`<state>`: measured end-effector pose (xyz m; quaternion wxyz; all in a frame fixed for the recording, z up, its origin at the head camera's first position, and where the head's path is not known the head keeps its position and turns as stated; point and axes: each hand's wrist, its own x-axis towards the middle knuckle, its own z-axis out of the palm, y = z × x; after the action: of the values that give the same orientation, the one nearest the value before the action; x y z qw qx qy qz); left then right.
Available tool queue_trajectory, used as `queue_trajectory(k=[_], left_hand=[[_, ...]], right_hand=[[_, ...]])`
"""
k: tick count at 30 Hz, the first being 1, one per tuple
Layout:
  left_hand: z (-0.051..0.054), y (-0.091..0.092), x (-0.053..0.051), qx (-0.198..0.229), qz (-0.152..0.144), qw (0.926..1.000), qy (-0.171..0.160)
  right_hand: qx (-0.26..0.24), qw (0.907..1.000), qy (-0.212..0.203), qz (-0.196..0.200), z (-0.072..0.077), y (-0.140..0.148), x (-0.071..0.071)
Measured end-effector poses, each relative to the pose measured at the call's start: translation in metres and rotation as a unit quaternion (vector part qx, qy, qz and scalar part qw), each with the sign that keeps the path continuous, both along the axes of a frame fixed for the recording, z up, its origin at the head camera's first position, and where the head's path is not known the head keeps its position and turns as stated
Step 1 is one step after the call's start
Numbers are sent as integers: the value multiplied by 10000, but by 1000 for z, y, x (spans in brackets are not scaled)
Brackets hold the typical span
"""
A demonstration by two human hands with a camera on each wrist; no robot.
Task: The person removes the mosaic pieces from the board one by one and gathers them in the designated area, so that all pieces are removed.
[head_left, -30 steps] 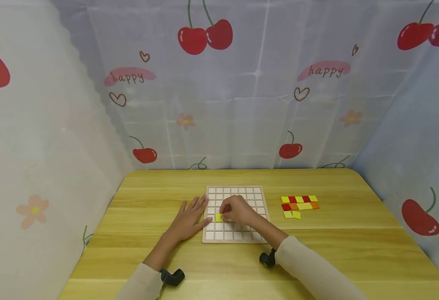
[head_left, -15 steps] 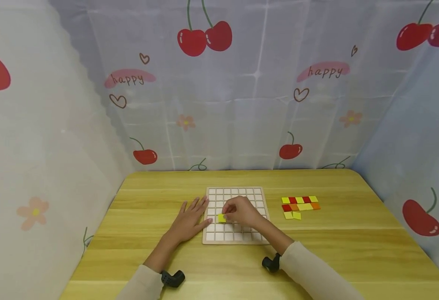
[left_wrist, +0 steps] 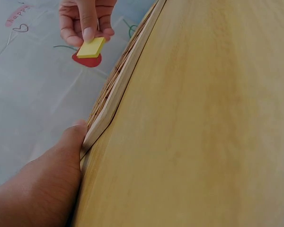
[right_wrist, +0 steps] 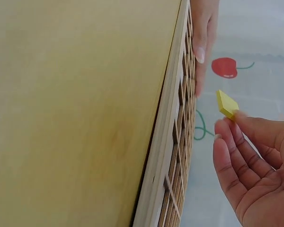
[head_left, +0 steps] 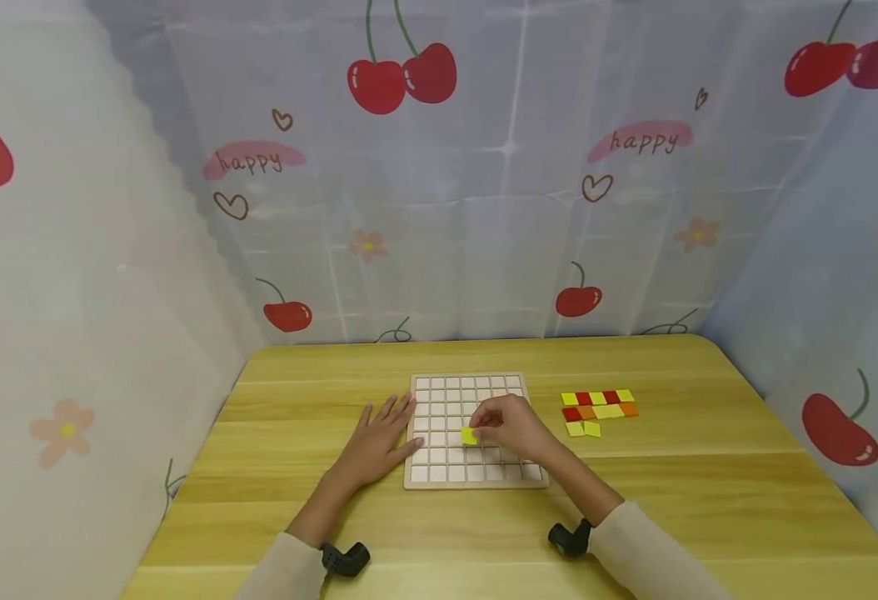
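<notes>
A yellow square tile [head_left: 469, 436] is pinched between the thumb and fingers of my right hand [head_left: 512, 428], above the middle of a wooden grid board [head_left: 476, 483]. Both wrist views show that tile [left_wrist: 91, 48] raised clear of the board; in the right wrist view the tile [right_wrist: 226, 104] tilts at the fingertips. My left hand [head_left: 376, 443] lies flat with fingers spread, its fingertips and thumb on the board's left edge. White squares fill the board's visible cells; my right hand hides some of them.
Right of the board, loose yellow, red and orange tiles [head_left: 610, 412] lie in rows on the wooden table [head_left: 679, 483]. A cherry-print curtain [head_left: 439, 250] stands behind the table and along both sides. Black wrist devices [head_left: 346, 559] sit below each hand.
My right hand has moved to the right over the board, carrying the yellow tile away from the left-hand cells. The left hand has stayed in place.
</notes>
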<state>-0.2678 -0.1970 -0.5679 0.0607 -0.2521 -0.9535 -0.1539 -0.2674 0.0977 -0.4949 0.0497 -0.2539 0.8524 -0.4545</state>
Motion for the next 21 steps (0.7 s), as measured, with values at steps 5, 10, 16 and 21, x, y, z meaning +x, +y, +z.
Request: queue_trajectory(k=[5,10,16,21], left_hand=[[-1,-1,0,-7,-28,10000,58],[-3,-1,1,104,-72,9999,113],[-1,0,0,8,-29,10000,-1],[-3,-1,-1,-40,-16,10000,-55]], right_hand=[[54,9996,-143,-240,-2,14,4],[-43,9989,-237,-414,-2,27,9],[-228,9979,-341,-505,-3,42,13],[-379,9960,-443,-676,-6,54,14]])
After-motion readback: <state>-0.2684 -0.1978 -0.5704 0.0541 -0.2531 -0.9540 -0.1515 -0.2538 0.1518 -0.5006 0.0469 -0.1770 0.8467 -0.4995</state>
